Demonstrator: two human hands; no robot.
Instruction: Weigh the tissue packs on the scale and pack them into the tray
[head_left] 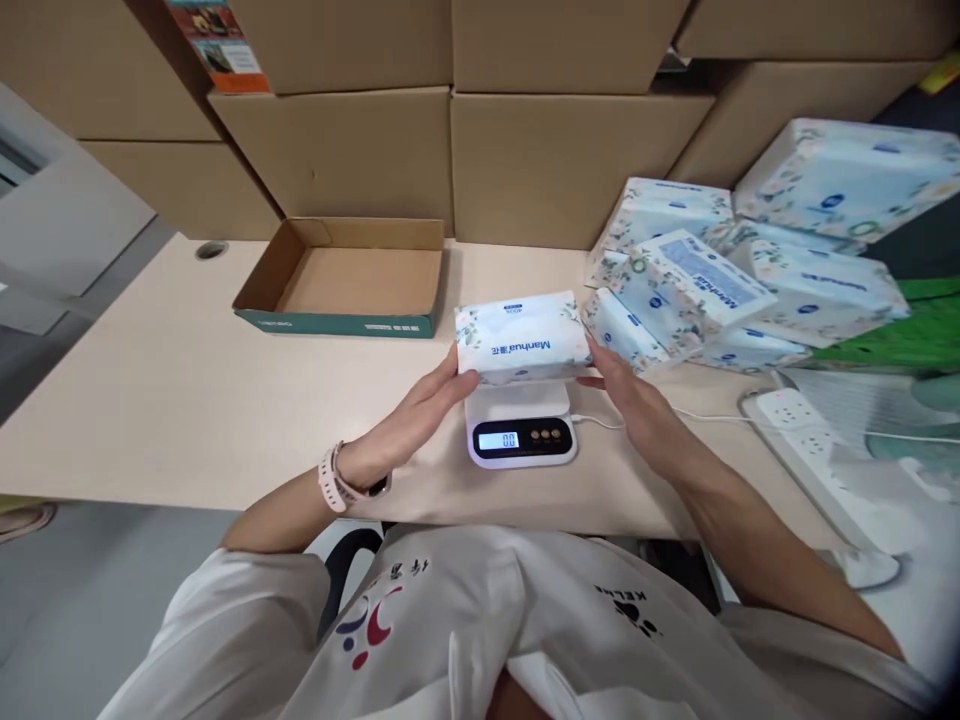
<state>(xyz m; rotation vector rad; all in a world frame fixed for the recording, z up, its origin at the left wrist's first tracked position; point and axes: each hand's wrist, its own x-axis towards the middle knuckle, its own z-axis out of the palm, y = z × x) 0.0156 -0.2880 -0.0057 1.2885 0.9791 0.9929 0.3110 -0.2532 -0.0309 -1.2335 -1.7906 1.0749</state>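
The tissue pack in the grip is white to pale blue, with pastel flowers, green leaves and dark blue lettering. Just below the grip, the scale is white, its panel black, its display lit bluish white and its buttons gold-toned. Left of the grip and beyond it, the tray is plain brown inside and dark green with white print outside. Right of the grip, the heaped packs repeat the pale blue floral pattern. The tabletop beneath the grip is pale beige; the stacked cartons behind it are brown.
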